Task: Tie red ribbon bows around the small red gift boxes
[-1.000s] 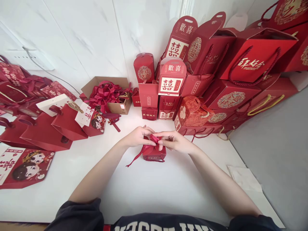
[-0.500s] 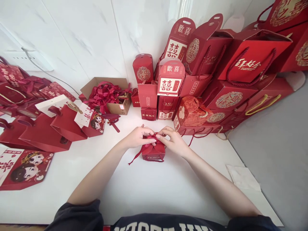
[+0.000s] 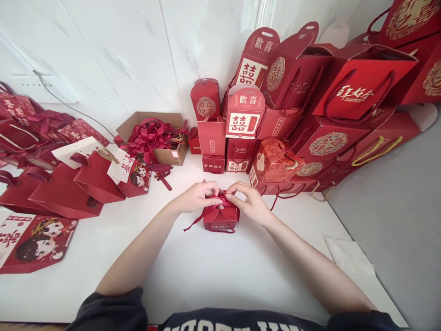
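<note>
A small red gift box (image 3: 220, 220) stands on the white table in front of me, a cord handle hanging across its front. On its top lies a red ribbon bow (image 3: 223, 200), one tail trailing off to the left. My left hand (image 3: 201, 196) pinches the ribbon from the left side, thumb over the bow. From the right, my right hand (image 3: 250, 202) pinches the ribbon between thumb and index finger. The fingers partly cover the knot.
Behind the small box rises a stack of red gift boxes (image 3: 319, 115). An open cardboard box (image 3: 175, 156) of red ribbons sits at the back. More red boxes (image 3: 65, 188) stand on the left. White paper (image 3: 349, 255) lies at right.
My right hand has shifted slightly to the right, and my left fingers have curled up a little. Both hands stay at the ribbon; the small box has hardly moved.
</note>
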`<state>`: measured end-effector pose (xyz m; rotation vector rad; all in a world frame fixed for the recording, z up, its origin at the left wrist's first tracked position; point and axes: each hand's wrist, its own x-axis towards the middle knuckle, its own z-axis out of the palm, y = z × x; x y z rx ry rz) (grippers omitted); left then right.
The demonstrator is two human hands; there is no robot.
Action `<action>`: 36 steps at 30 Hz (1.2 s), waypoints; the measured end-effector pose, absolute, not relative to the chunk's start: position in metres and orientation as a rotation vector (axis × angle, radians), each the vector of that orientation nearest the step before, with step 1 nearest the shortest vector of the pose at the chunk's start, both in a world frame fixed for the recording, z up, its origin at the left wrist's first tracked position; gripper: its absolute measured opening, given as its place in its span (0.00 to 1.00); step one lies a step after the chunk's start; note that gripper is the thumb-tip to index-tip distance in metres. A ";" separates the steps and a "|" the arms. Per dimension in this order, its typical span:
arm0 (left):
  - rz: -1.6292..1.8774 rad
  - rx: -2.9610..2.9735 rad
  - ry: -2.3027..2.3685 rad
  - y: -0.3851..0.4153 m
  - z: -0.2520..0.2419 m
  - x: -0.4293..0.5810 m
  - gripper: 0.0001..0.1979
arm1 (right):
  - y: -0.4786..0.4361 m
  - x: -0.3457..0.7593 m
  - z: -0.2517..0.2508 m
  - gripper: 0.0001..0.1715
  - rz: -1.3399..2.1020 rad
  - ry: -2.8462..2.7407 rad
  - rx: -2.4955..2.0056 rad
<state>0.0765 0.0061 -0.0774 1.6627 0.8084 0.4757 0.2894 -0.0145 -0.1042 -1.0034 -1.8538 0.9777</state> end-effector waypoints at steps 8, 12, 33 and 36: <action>0.424 1.640 0.764 0.011 -0.078 0.072 0.13 | -0.019 0.281 -0.115 0.03 0.939 -1.887 -0.878; 0.394 1.647 0.736 0.011 -0.076 0.072 0.11 | -0.016 0.283 -0.124 0.02 0.881 -1.903 -0.758; 0.603 2.024 1.179 -0.025 -0.069 0.091 0.09 | -0.005 0.294 -0.124 0.11 0.705 -2.067 -0.592; 0.694 2.168 1.406 -0.041 -0.074 0.103 0.11 | -0.005 0.293 -0.125 0.10 0.723 -2.038 -0.595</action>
